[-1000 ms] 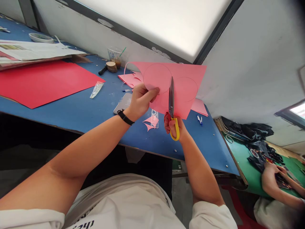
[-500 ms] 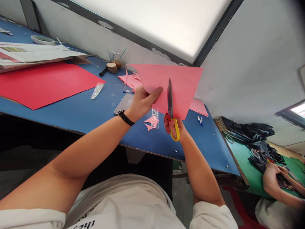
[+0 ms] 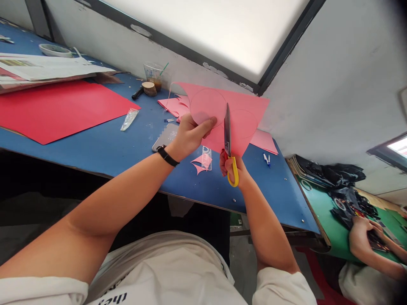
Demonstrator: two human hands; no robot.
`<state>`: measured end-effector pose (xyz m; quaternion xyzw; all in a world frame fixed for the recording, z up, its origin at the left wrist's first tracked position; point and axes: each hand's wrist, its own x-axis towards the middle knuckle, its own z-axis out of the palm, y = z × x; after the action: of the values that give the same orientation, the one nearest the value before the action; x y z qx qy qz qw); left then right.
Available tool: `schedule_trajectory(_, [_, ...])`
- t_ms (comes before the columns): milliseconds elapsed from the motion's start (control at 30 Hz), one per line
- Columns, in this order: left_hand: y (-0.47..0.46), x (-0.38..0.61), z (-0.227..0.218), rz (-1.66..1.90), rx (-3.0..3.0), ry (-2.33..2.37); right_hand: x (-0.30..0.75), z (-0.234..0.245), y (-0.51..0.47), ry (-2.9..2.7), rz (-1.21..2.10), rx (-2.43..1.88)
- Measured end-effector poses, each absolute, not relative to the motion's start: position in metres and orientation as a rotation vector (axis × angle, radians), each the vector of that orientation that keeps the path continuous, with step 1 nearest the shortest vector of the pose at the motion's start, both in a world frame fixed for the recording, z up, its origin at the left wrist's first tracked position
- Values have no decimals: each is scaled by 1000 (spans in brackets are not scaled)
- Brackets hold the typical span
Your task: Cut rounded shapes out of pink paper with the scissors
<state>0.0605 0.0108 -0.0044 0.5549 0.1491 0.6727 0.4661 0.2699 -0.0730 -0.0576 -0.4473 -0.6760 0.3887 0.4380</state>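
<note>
A sheet of pink paper (image 3: 244, 103) with drawn circles hangs above the blue table. My left hand (image 3: 193, 134) pinches it, thumb on the front, near the lower edge of the left circle. In my right hand (image 3: 233, 165) are scissors (image 3: 227, 131) with yellow-and-red handles, fingers wrapped through the loops. Their blades point up against the paper, between the two circles, and look nearly closed. A narrow strip of the sheet curls at its left end. Below the hands, pink paper scraps (image 3: 199, 165) lie partly over a clear stencil ruler (image 3: 207, 153).
Large red paper (image 3: 70, 108) and newspapers (image 3: 57, 67) lie left. A plastic cup (image 3: 153, 74), a wood-headed tool (image 3: 148, 88), a grey flat device (image 3: 165, 134) and pens (image 3: 266, 159) rest around the blue table (image 3: 270, 199). Another person's hands (image 3: 364, 231) work at the green table.
The right part of the pink sheet has bent and dipped slightly. Both hands keep nearly the same place, the scissors still at the paper between the circles.
</note>
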Motion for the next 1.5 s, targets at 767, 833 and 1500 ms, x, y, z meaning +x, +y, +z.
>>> schedule_trajectory(767, [19,62,-10,1697,1293,286,272,-61,-69,-1701,1035,-1039])
schedule_trajectory(833, [19,62,-10,1694,1287,276,273,-62,-69,-1684,1040,-1037])
schedule_trajectory(1500, [12,64,-6,1617,1301,402,269,-52,-74,-1715,1032,-1185])
